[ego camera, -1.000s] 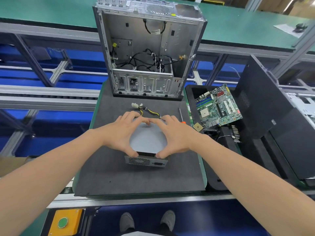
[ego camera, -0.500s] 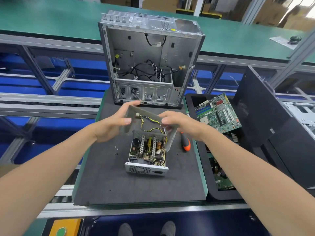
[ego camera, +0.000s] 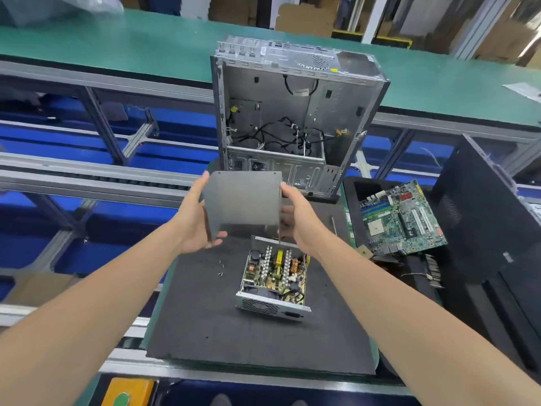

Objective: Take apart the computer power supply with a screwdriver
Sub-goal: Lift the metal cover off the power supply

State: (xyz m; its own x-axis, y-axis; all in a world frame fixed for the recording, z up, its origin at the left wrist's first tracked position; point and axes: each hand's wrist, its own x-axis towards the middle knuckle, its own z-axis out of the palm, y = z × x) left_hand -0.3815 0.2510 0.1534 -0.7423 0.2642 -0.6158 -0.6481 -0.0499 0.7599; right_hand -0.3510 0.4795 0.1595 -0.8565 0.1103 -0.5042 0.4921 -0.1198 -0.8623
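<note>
I am holding the grey metal cover in the air above the far half of the surface, with my left hand on its left side and my right hand on its right. The fingers of both hands are curled round its bent side walls, so both are full and neither is free for a tool.

The power supply lies open below, about the middle of the surface, with its vented face toward the near edge and its coils, heat sinks and wiring bare. A few loose screws lie just to its left.

I take the step in hand to be the removal of the lid: it is off and clear of the base, but not yet put down. Next I would need to set it somewhere out of the way, away from the screws. Then I would free a hand for the screwdriver, whose thin shaft shows near the right edge; its handle is hidden behind my right arm. After that come whatever fasteners hold the board in its tray.

I can read no writing. The computer case at the far edge has a small yellow sticker on top, too small to make out. The printing on the motherboard, off the right edge, is likewise illegible, and the lid is plain.
</note>
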